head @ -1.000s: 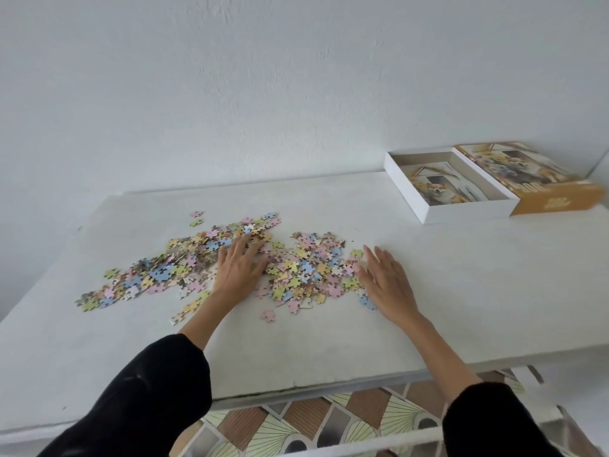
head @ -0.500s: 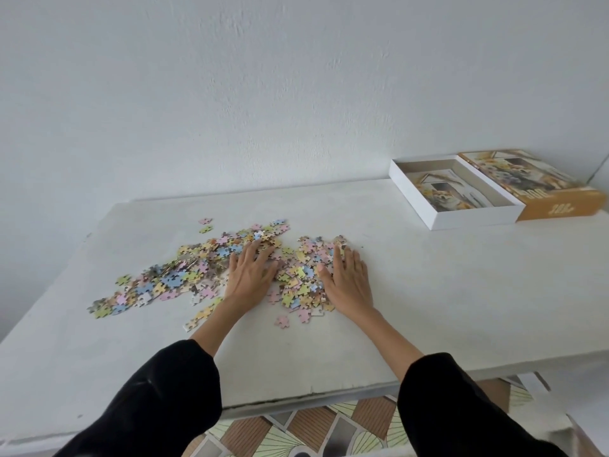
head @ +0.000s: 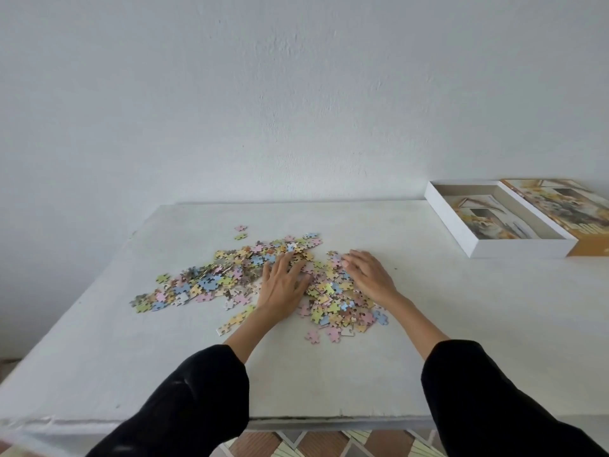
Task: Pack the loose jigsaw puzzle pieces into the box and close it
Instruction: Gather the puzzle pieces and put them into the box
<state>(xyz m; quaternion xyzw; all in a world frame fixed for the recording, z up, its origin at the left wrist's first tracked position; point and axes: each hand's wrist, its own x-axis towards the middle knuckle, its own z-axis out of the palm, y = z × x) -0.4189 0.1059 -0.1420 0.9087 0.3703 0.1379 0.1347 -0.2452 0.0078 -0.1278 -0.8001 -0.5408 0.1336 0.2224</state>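
Note:
A spread of loose pastel jigsaw pieces (head: pixel 211 282) covers the middle of the white table (head: pixel 461 308). My left hand (head: pixel 281 285) lies flat on the pile, fingers spread. My right hand (head: pixel 369 275) rests on the right side of the pile with its fingers curled over the pieces; I cannot tell if any are gripped. At the far right stands the open white box bottom (head: pixel 514 249) with a picture sheet inside. Its orange lid (head: pixel 573 209) lies beside it, printed side up.
A plain white wall rises behind the table. The near table edge (head: pixel 329 420) runs across the bottom, with patterned floor tiles (head: pixel 296 446) below it. A few stray pieces (head: pixel 240 231) lie apart at the back of the pile.
My right hand slid leftward from the pile's right edge onto the pieces, bunching them toward my left hand. The left hand barely moved. The view tilted up a little.

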